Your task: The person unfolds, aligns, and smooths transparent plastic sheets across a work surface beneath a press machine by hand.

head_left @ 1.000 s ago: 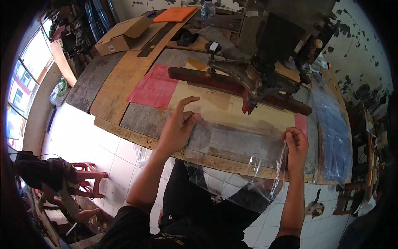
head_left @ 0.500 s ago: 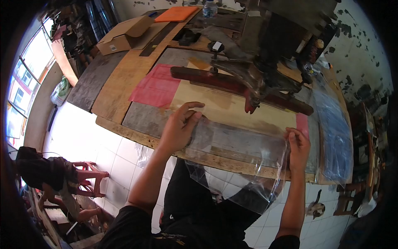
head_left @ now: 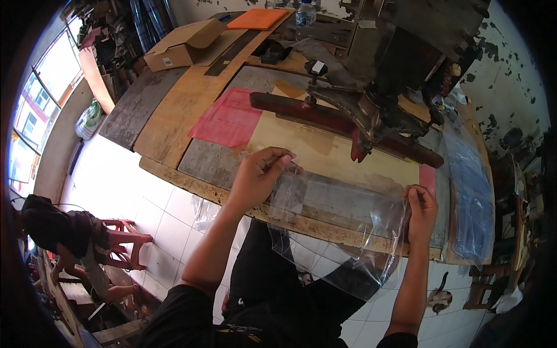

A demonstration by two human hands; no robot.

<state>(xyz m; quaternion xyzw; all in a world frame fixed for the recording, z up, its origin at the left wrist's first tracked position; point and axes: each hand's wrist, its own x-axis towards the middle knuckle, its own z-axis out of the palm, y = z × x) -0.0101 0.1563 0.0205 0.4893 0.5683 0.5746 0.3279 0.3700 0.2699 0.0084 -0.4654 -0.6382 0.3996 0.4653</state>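
A clear plastic sheet [head_left: 342,214] hangs between my two hands, over the front edge of the worktable and down in front of my legs. My left hand [head_left: 258,177] pinches its upper left corner. At the upper right corner, my right hand [head_left: 422,211] has its fingers closed on the sheet. Just beyond the sheet lies a cream-coloured panel [head_left: 290,139], with red material [head_left: 226,119] at its left end. Above the panel is the long dark red bar [head_left: 342,127] of a metal press [head_left: 377,110].
A cardboard box [head_left: 180,49], an orange folder [head_left: 257,18] and a water bottle [head_left: 305,17] stand at the back. Stacked clear plastic [head_left: 470,203] lies at the right. Another person [head_left: 69,232] is at lower left by a red stool [head_left: 129,243]. A cat [head_left: 441,300] is on the floor.
The view has shifted a little, so the table and press sit further right. My left index finger, raised before, has come down to the thumb at the sheet's corner.
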